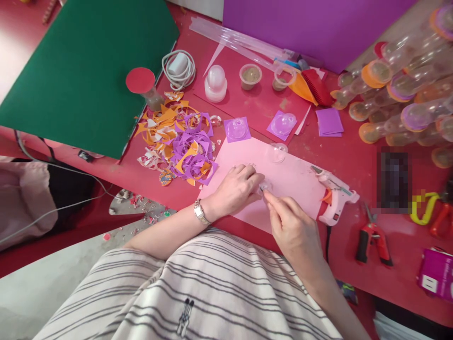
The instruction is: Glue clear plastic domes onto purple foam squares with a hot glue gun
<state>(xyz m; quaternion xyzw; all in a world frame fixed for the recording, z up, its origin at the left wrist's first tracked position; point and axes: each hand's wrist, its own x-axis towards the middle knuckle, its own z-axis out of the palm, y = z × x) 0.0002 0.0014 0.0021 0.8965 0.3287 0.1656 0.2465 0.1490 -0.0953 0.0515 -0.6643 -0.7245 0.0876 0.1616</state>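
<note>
My left hand (pixel 239 188) is closed at the edge of a small clear plastic domed piece (pixel 268 185), over a pink sheet (pixel 297 174). Thumb and fingers pinched, my right hand (pixel 293 224) meets it from the right. A short dark tip shows between the hands, but what my right hand grips is mostly hidden. Just beyond lies another clear plastic dome (pixel 278 152). Farther back, one clear dome (pixel 236 129) sits on a purple paper square (pixel 227 123), and a second dome (pixel 284 123) rests on another square.
Left of the sheet is a heap of purple and orange paper scraps (pixel 193 148). A glue gun (pixel 334 196) and red-handled pruners (pixel 371 236) lie on the right. Clear plastic bottles (pixel 414 113) are stacked at the back right. A green board (pixel 88 71) stands at the left.
</note>
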